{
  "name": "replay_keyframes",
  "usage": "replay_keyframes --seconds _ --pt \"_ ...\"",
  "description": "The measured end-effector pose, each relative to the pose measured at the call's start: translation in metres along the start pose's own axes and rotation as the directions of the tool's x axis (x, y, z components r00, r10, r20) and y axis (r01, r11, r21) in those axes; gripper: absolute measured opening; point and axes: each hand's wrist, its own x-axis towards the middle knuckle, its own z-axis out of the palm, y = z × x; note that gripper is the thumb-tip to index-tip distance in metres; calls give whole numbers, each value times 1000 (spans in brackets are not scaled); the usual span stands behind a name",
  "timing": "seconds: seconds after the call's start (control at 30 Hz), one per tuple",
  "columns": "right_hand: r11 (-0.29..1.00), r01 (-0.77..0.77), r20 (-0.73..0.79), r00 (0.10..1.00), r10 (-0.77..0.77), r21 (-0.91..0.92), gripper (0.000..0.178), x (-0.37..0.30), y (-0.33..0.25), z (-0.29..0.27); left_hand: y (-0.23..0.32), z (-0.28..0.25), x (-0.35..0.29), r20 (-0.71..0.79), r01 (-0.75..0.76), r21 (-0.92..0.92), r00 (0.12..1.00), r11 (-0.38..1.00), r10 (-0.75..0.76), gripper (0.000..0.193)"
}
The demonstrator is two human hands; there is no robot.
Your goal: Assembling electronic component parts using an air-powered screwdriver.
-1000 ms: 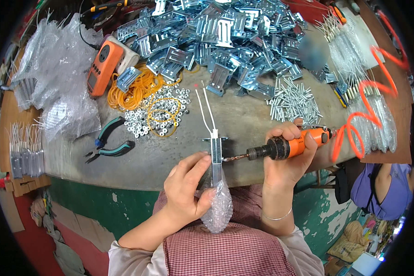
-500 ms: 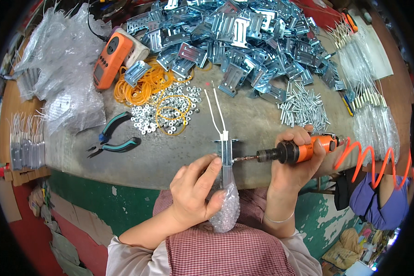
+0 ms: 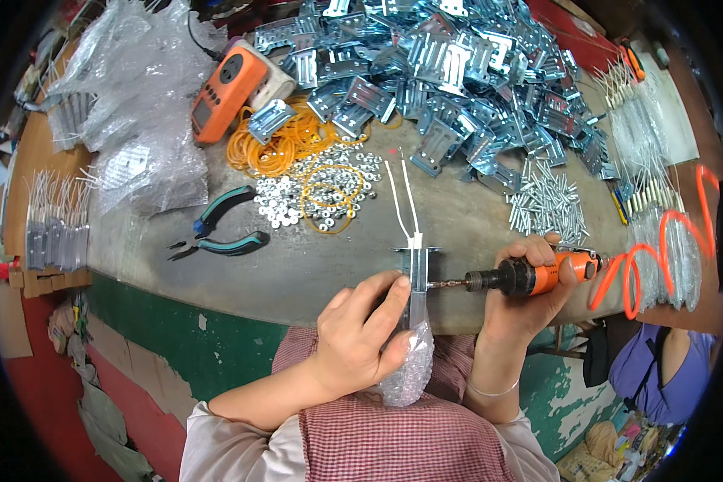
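Observation:
My left hand (image 3: 357,333) is closed around a slim metal-cased part (image 3: 418,301), held upright at the table's front edge. Two white wires (image 3: 410,197) rise from its top, where a metal bracket (image 3: 418,261) sits. Bubble wrap (image 3: 408,371) covers its lower end. In my right hand (image 3: 516,313) is an orange and black air drill (image 3: 548,275), lying level, fingers wrapped around its body. Its bit (image 3: 448,283) points left, with the tip at the bracket's right side. Whether the tip is inside a hole I cannot tell.
Blue-silver metal brackets (image 3: 458,64) are heaped at the back. Nearby lie screws (image 3: 548,205), nuts (image 3: 277,202), rubber bands (image 3: 269,145), pliers (image 3: 225,229) and an orange meter (image 3: 229,92). A coiled orange hose (image 3: 635,265) trails right. Wrapped parts (image 3: 663,233) line the right side; bubble bags (image 3: 149,120) lie left.
The whole scene sits further right in the picture, as the head view has turned slightly. The hose's coils have swung upward at the right. Both hands keep their grips, with the bit still at the bracket.

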Motion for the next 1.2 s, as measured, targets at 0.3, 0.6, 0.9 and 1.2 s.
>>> replay_keyframes --seconds 0.3,0.6,0.9,1.2 --pt "991 59 57 997 -52 -123 30 -1 -5 -7 8 -5 3 49 39 -28 998 999 -37 48" --pt "974 105 40 994 -99 -201 46 1 1 -3 1 -1 4 -32 11 -40 999 999 -12 53" --pt "967 109 42 994 -102 -230 36 -1 2 -5 -7 -20 7 -15 29 -33 999 999 -30 46" --pt "973 113 23 994 -111 -201 35 1 0 -6 -82 -89 12 -122 249 563 968 788 -219 60"
